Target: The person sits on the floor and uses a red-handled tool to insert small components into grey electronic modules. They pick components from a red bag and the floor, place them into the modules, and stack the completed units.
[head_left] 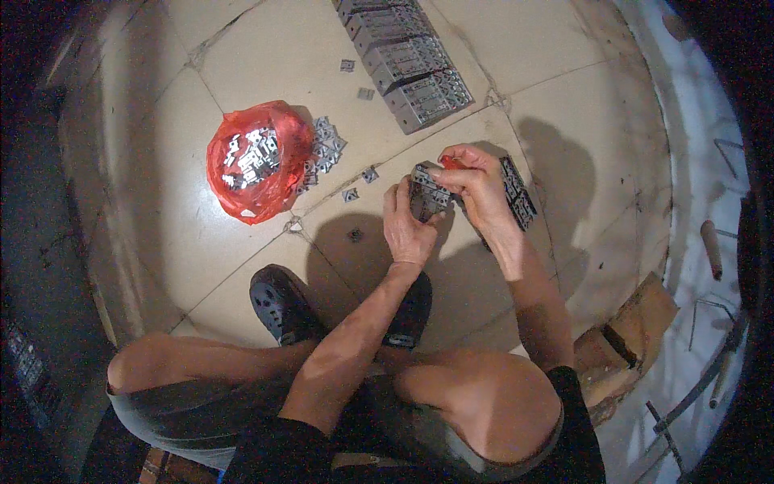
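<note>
My left hand (409, 234) is closed round a grey box-shaped part (428, 195) with small fittings on its upper face, held just above the tiled floor. Over the same part, my right hand (481, 189) is closed on a small red thing (452, 164); most of it is hidden by the fingers, so its kind cannot be made out. Right beside that hand, more dark grey parts (518, 194) lie in a row, partly covered by the wrist. A few small square metal pieces (370, 174) are scattered to the left of my hands.
A red plastic bag (297, 131) full of small shiny metal pieces stands at left, with a loose heap of metal pieces (326, 145) against it. Grey box-shaped parts (413, 117) form a long row at the far side. My dark clogs (282, 302) are nearer; cardboard (649, 315) lies right.
</note>
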The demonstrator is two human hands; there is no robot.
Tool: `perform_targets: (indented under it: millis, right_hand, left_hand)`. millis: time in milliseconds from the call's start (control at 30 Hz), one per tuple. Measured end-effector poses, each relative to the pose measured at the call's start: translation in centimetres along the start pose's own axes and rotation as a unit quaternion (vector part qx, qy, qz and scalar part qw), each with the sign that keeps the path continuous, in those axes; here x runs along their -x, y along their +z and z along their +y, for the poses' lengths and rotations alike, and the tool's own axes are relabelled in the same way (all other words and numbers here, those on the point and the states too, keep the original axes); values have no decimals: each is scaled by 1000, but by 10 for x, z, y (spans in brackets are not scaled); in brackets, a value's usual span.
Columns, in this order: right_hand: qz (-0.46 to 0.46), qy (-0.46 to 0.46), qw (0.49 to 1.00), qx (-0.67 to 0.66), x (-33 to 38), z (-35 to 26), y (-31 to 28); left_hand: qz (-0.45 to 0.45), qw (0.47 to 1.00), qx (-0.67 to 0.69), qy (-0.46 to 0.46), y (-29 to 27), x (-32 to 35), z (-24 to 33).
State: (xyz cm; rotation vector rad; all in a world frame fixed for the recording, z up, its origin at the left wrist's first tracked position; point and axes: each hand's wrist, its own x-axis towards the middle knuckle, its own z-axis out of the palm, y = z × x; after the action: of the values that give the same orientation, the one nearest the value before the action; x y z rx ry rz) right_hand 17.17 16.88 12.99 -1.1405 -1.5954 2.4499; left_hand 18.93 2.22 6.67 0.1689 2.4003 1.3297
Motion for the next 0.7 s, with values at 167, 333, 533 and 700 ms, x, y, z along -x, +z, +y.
perform_targets:
  millis: [167, 333, 533, 700]
  right_hand:
    - [-63, 8, 997, 34, -2, -7, -7]
    - [-251, 61, 945, 200, -11, -46, -31]
    - [-56, -253, 881, 396, -7, -62, -33]
    - [158, -149, 944, 247, 25, -33, -30]
  left_hand:
    - [-9, 1000, 5, 5, -2, -3, -2]
    - [-37, 999, -36, 8, -6, -8, 0]
    - [-31, 986, -161, 35, 0, -29, 14]
    - [-26, 996, -87, -18, 7, -48, 11]
